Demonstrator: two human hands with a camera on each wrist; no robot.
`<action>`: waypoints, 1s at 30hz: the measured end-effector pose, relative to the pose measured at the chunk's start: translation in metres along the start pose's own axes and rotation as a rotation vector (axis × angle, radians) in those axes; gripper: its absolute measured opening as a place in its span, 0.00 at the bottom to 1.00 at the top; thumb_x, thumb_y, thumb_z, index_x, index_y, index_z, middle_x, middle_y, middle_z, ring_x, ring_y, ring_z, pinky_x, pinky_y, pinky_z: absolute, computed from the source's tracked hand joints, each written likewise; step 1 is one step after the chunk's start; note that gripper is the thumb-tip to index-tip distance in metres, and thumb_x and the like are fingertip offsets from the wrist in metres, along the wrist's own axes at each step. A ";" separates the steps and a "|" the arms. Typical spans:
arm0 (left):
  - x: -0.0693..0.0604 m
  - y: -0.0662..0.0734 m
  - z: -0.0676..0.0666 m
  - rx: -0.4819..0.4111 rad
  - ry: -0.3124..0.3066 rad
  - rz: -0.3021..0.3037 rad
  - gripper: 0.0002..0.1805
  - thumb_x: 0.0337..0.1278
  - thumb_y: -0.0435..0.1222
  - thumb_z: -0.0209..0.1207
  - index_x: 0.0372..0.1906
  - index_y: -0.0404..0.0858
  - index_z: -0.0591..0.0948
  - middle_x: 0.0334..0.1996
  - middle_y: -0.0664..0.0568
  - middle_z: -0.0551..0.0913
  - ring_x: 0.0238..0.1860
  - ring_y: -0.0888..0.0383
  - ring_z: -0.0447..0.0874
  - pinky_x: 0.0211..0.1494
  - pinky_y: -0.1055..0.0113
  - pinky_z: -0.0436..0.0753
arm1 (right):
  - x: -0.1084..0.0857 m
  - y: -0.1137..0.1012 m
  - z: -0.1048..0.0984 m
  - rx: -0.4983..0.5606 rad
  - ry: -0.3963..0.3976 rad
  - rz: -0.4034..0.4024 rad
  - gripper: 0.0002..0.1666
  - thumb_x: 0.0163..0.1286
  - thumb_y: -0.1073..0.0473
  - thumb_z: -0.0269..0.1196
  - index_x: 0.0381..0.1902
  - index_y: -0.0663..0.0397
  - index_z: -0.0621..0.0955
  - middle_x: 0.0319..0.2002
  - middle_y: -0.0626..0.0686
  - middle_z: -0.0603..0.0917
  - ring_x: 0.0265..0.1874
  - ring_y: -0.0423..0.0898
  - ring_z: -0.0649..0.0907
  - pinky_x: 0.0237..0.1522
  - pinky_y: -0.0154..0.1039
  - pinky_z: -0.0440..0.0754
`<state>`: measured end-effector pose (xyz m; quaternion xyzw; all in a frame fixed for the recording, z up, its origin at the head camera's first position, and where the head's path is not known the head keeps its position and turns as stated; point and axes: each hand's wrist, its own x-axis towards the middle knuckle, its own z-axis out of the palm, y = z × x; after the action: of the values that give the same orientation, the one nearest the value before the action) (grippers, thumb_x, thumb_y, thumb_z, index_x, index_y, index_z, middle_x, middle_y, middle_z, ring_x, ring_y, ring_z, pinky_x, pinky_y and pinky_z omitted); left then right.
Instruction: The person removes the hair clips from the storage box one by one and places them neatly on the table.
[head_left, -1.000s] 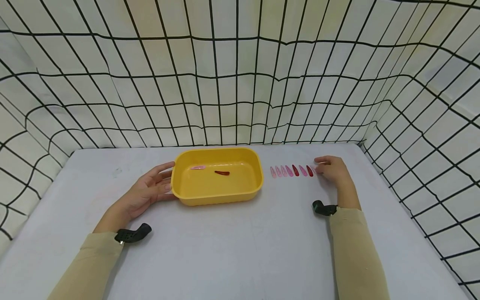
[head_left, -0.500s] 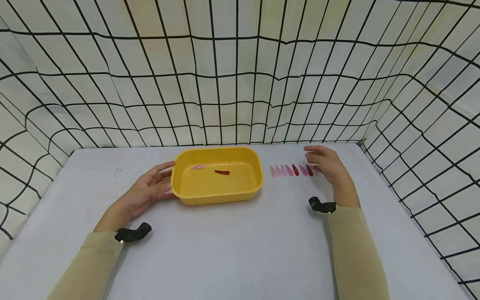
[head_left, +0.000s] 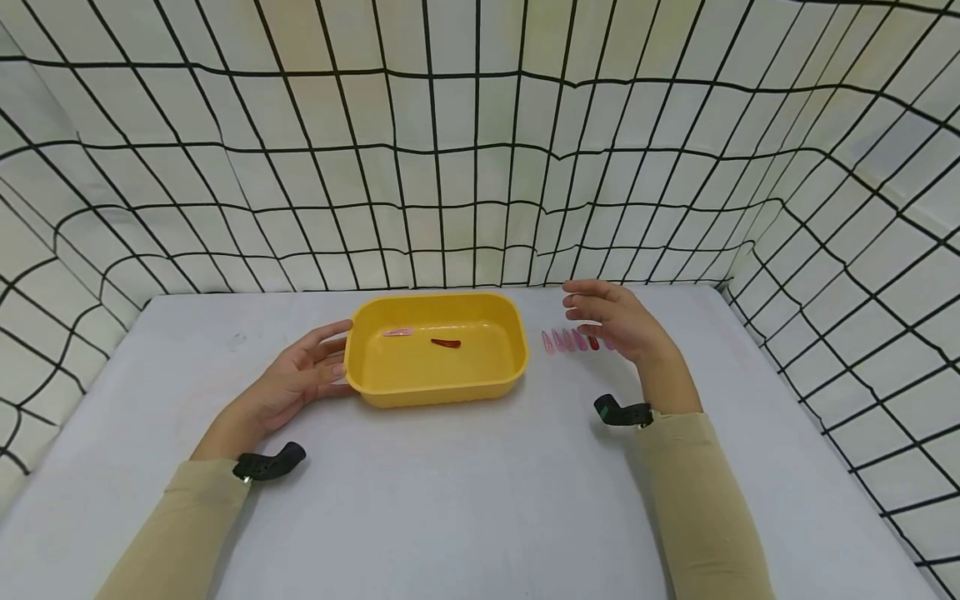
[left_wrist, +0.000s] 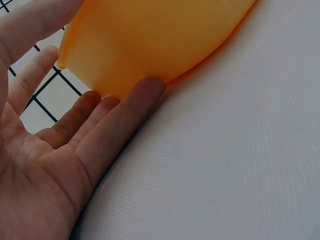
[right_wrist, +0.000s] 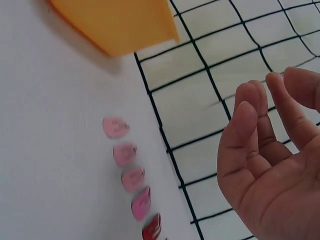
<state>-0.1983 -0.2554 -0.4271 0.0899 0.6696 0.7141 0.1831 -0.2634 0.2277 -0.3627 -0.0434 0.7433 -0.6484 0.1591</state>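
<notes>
A yellow plastic tray (head_left: pixel 420 398) stands mid-table in the head view. Inside it lie a pink hair clip (head_left: pixel 398 332) and a dark red hair clip (head_left: pixel 446 343). My left hand (head_left: pixel 288 387) rests against the tray's left end, its fingers fairly straight on the wall, as the left wrist view confirms. My right hand (head_left: pixel 618 321) hovers above a row of hair clips to the tray's right, fingers loosely bent and holding nothing. Pale pink clips (right_wrist: pixel 116 127), a brighter pink clip (right_wrist: pixel 141 204) and a red clip (right_wrist: pixel 152 227) show in that row; the hand hides its right end.
A white-covered table (head_left: pixel 420 500) carries everything. Black wire grid panels (head_left: pixel 476 150) rise along its back edge and at both sides, with pale sheeting behind them. Each wrist wears a black strap-on device (head_left: pixel 270 461).
My right hand has lifted from the right end of the clip row and moved left over it, toward the tray. The left hand stays against the tray, and the two clips inside lie as before.
</notes>
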 end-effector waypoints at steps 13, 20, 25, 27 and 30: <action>-0.002 0.002 0.001 0.016 0.001 0.010 0.37 0.69 0.29 0.57 0.78 0.48 0.57 0.77 0.35 0.50 0.58 0.59 0.80 0.55 0.58 0.85 | 0.008 -0.021 0.047 0.046 -0.071 -0.059 0.21 0.74 0.59 0.58 0.63 0.52 0.76 0.56 0.58 0.78 0.51 0.53 0.79 0.47 0.38 0.84; -0.002 0.001 0.002 0.016 0.009 0.007 0.37 0.69 0.29 0.57 0.77 0.48 0.58 0.76 0.36 0.50 0.59 0.59 0.80 0.55 0.58 0.85 | 0.018 -0.039 0.086 0.058 -0.130 -0.082 0.19 0.74 0.59 0.59 0.61 0.49 0.78 0.61 0.64 0.76 0.56 0.59 0.78 0.51 0.40 0.83; -0.001 -0.001 -0.001 0.015 0.010 0.012 0.37 0.69 0.29 0.57 0.77 0.48 0.58 0.76 0.37 0.52 0.59 0.59 0.79 0.56 0.57 0.85 | 0.027 -0.046 0.113 0.081 -0.141 -0.103 0.18 0.72 0.59 0.61 0.59 0.47 0.80 0.58 0.60 0.80 0.51 0.53 0.81 0.51 0.40 0.84; -0.001 -0.002 -0.001 0.009 0.002 0.016 0.37 0.69 0.28 0.57 0.78 0.48 0.58 0.76 0.36 0.52 0.60 0.59 0.79 0.56 0.57 0.85 | 0.030 -0.044 0.122 0.093 -0.148 -0.094 0.17 0.72 0.59 0.61 0.58 0.46 0.81 0.57 0.59 0.80 0.50 0.52 0.81 0.53 0.42 0.84; 0.000 -0.002 -0.002 0.003 -0.010 0.025 0.37 0.69 0.28 0.57 0.78 0.48 0.57 0.76 0.36 0.52 0.62 0.60 0.77 0.57 0.56 0.84 | 0.034 -0.037 0.132 0.098 -0.156 -0.075 0.16 0.72 0.58 0.62 0.57 0.47 0.81 0.55 0.59 0.81 0.50 0.54 0.82 0.54 0.44 0.84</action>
<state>-0.1986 -0.2575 -0.4295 0.1024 0.6684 0.7150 0.1773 -0.2620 0.0874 -0.3469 -0.1141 0.6939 -0.6840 0.1940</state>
